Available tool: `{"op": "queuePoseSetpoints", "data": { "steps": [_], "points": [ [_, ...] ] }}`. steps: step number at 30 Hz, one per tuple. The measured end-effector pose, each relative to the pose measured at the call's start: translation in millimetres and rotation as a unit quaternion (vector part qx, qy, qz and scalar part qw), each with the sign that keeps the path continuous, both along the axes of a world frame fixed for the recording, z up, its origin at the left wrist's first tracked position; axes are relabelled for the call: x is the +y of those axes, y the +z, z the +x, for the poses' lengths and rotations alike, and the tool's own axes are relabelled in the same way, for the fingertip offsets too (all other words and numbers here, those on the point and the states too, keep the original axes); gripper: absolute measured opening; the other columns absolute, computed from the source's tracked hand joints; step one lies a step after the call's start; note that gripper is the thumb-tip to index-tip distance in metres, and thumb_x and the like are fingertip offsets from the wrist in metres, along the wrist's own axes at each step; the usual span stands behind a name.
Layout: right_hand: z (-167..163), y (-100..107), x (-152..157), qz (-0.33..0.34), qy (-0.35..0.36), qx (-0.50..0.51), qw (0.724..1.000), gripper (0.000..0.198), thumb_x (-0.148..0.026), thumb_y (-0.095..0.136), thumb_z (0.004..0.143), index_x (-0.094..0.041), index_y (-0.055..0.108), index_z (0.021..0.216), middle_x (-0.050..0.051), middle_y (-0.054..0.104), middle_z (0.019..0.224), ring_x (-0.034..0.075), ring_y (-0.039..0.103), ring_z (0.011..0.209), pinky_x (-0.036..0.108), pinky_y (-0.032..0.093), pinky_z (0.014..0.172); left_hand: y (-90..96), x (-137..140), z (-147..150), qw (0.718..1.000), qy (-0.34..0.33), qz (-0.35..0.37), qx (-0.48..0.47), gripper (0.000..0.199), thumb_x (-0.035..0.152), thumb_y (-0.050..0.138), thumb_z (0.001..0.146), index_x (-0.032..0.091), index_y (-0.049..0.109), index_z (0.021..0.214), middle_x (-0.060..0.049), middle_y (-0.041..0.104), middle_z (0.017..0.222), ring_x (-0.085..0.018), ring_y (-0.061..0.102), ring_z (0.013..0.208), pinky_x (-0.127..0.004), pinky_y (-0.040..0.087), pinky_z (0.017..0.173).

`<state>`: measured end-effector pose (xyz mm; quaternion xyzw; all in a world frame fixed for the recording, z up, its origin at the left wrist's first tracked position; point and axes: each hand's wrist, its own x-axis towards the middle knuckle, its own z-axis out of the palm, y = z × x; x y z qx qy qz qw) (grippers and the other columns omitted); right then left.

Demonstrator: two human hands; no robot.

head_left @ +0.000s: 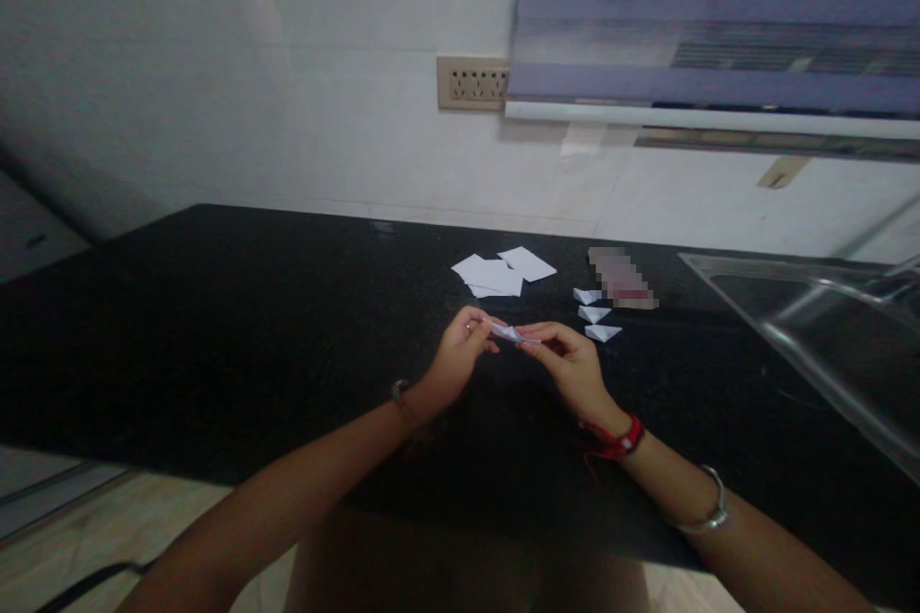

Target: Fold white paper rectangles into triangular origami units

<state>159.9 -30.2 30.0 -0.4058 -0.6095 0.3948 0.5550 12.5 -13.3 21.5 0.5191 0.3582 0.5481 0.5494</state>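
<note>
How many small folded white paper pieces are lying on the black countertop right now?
3, in a row beyond and to the right of the right hand: nearest piece, middle piece, farthest piece. Others could be hidden behind that hand.

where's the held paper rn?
Head view, just below centre: the held paper is pinched in the fingertips of left hand and right hand, over the black counter, nearer the wearer than the loose sheets.
</note>
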Motion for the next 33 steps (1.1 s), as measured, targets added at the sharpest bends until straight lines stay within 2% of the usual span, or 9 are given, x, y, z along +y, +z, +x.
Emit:
{"op": "queuePoseSetpoints", "data": {
  "steps": [4, 8, 13, 18, 21, 26, 29, 31, 33],
  "points": [
    [0.3, -0.7, 0.8, -0.016, 0.013, 0.020, 1.000, 0.006, -0.023, 0.065, 0.064, -0.018, 0.063, 0.067, 0.003, 0.065, 0.079, 0.016, 0.059, 0.077, 0.033, 0.046, 0.074, 0.1, -1.7, 1.5, 0.998, -0.017, -0.042, -0.044, 0.013, 0.027, 0.048, 0.078, 0.015, 0.045, 0.076, -0.002, 0.058, 0.079, -0.010, 0.054, 0.070, -0.020, 0.043, 0.058],
    [2.6, -4.0, 2.7, -0.006, 0.036, 0.010, 0.999, 0.006, -0.023, 0.065, 0.065, -0.018, 0.062, 0.068, 0.004, 0.065, 0.081, 0.016, 0.059, 0.080, 0.033, 0.046, 0.076, -1.1, -0.8, 0.2, 0.997, -0.033, -0.044, -0.056, 0.011, 0.026, 0.047, 0.078, 0.015, 0.044, 0.076, -0.001, 0.056, 0.077, -0.008, 0.053, 0.067, -0.019, 0.042, 0.057],
    [6.3, -8.3, 6.8, -0.019, 0.048, -0.011, 0.999, 0.015, -0.025, 0.067, 0.062, -0.018, 0.060, 0.073, 0.005, 0.062, 0.084, 0.016, 0.057, 0.081, 0.031, 0.047, 0.073, -1.1, 4.6, -6.2, 0.999, -0.034, 0.002, 0.031, 0.008, 0.022, 0.048, 0.076, 0.015, 0.044, 0.077, 0.000, 0.054, 0.077, -0.008, 0.051, 0.068, -0.017, 0.043, 0.055],
    [11.4, -5.6, 11.4, -0.039, 0.085, -0.067, 0.993, 0.020, -0.025, 0.068, 0.059, -0.017, 0.060, 0.076, 0.005, 0.059, 0.086, 0.013, 0.054, 0.068, 0.025, 0.046, 0.059, 0.2, 11.6, -13.3, 0.993, -0.054, 0.014, 0.106, 0.005, 0.021, 0.046, 0.076, 0.016, 0.046, 0.077, 0.001, 0.052, 0.072, -0.007, 0.050, 0.062, -0.016, 0.040, 0.051],
    [14.7, -2.9, 13.0, -0.047, 0.111, -0.084, 0.989, 0.018, -0.028, 0.064, 0.064, -0.016, 0.060, 0.077, 0.003, 0.059, 0.080, 0.012, 0.053, 0.066, 0.023, 0.044, 0.057, -1.0, 14.9, -17.9, 0.987, -0.109, -0.018, 0.116, 0.006, 0.022, 0.046, 0.076, 0.016, 0.047, 0.077, 0.002, 0.051, 0.067, -0.007, 0.050, 0.060, -0.015, 0.037, 0.050],
    [17.2, -2.1, 12.3, -0.054, 0.171, -0.094, 0.979, 0.019, -0.031, 0.050, 0.077, -0.017, 0.059, 0.085, 0.002, 0.057, 0.074, 0.010, 0.053, 0.060, 0.024, 0.044, 0.057, -7.5, 18.0, -23.3, 0.974, -0.203, -0.080, 0.064, 0.014, 0.029, 0.049, 0.076, 0.016, 0.045, 0.079, 0.002, 0.049, 0.070, -0.006, 0.050, 0.061, -0.015, 0.037, 0.052],
    [16.3, -2.6, 11.3, -0.010, 0.180, -0.131, 0.975, 0.018, -0.030, 0.048, 0.079, -0.018, 0.060, 0.085, 0.003, 0.056, 0.079, 0.010, 0.053, 0.061, 0.024, 0.045, 0.056, -9.2, 19.3, -25.0, 0.970, -0.222, -0.073, 0.071, 0.015, 0.030, 0.048, 0.076, 0.017, 0.045, 0.081, 0.002, 0.048, 0.070, -0.006, 0.047, 0.060, -0.015, 0.036, 0.052],
    [15.6, -2.7, 10.6, 0.048, 0.155, -0.186, 0.969, 0.016, -0.027, 0.050, 0.078, -0.019, 0.062, 0.084, 0.004, 0.056, 0.081, 0.012, 0.054, 0.066, 0.025, 0.045, 0.059, -8.2, 20.4, -26.3, 0.964, -0.227, -0.054, 0.126, 0.012, 0.028, 0.046, 0.077, 0.016, 0.047, 0.080, 0.003, 0.046, 0.068, -0.006, 0.044, 0.057, -0.015, 0.035, 0.051],
    [14.7, -2.3, 9.4, 0.111, 0.144, -0.255, 0.950, 0.016, -0.024, 0.049, 0.079, -0.020, 0.063, 0.086, 0.005, 0.057, 0.084, 0.014, 0.054, 0.074, 0.027, 0.044, 0.066, -6.5, 21.8, -28.1, 0.951, -0.230, -0.007, 0.206, 0.010, 0.025, 0.045, 0.077, 0.016, 0.049, 0.078, 0.003, 0.047, 0.066, -0.007, 0.044, 0.057, -0.018, 0.037, 0.054]
  ]
}}
